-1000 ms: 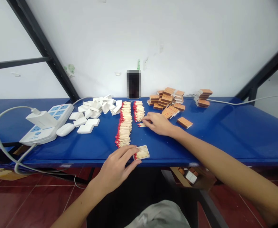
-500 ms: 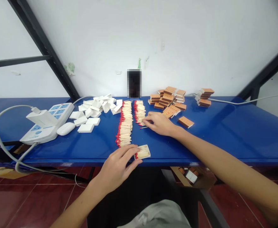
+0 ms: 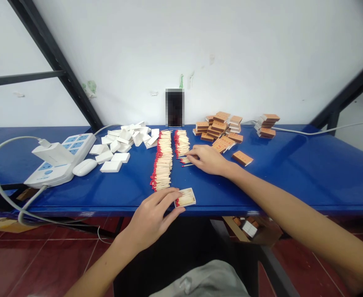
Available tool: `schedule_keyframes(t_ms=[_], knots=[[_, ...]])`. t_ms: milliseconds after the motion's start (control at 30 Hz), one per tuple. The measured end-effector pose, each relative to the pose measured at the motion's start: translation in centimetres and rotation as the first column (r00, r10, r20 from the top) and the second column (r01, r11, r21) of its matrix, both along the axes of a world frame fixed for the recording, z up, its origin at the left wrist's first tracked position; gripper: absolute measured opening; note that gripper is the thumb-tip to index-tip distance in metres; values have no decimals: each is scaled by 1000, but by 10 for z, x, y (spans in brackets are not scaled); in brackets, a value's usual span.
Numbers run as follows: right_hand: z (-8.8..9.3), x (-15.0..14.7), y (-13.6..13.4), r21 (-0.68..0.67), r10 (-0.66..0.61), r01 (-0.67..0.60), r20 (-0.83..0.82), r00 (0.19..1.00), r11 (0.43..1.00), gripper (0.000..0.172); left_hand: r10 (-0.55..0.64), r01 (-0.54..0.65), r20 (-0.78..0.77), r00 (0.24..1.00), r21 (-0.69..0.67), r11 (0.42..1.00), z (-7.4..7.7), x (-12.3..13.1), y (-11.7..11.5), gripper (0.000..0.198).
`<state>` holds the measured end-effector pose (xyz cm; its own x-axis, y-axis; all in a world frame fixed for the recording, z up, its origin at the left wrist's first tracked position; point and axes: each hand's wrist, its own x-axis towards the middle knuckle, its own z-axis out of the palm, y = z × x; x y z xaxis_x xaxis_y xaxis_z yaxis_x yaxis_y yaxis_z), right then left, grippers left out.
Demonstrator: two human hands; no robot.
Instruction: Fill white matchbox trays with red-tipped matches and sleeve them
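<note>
My left hand (image 3: pixel 152 215) rests at the near edge of the blue table (image 3: pixel 293 173), thumb and fingers gripping a small open matchbox tray (image 3: pixel 186 197) filled with red-tipped matches. My right hand (image 3: pixel 207 159) lies farther back, its fingertips pinching a few loose matches (image 3: pixel 186 161) at the lower end of a short row of matches (image 3: pixel 181 142). A longer row of matches (image 3: pixel 163 160) runs between the two hands.
White empty trays (image 3: pixel 124 142) are heaped at the left. A power strip with a charger (image 3: pixel 59 159) and a white mouse-like case (image 3: pixel 84 167) lie further left. Orange matchbox sleeves (image 3: pixel 220 130) and another stack (image 3: pixel 266 126) sit at the back right. A dark phone (image 3: pixel 174 107) leans on the wall.
My right hand has gathered a few matches at the short row's end, its fingers shifting slightly. The left hand has kept its hold on the tray.
</note>
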<state>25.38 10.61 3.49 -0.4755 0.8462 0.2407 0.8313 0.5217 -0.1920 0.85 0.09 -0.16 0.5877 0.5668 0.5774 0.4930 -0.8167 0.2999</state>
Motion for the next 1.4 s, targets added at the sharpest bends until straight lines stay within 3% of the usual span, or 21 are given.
schedule_keyframes(t_ms=[333, 600, 1167, 1400], knots=[[0, 1, -3, 32, 47, -44, -87, 995, 999, 26, -5, 4, -7, 1000, -17, 1000, 0, -1, 0, 24], [-1, 8, -7, 7, 158, -159, -133, 978, 987, 16, -3, 3, 12, 1000, -6, 1000, 1, 0, 0, 22], [-5, 4, -4, -10, 180, -188, -240, 954, 982, 12, 2, -2, 8, 1000, -9, 1000, 1, 0, 0, 23], [-10, 8, -2, 32, 139, -135, -231, 963, 990, 12, 0, 0, 28, 1000, -12, 1000, 2, 0, 0, 21]])
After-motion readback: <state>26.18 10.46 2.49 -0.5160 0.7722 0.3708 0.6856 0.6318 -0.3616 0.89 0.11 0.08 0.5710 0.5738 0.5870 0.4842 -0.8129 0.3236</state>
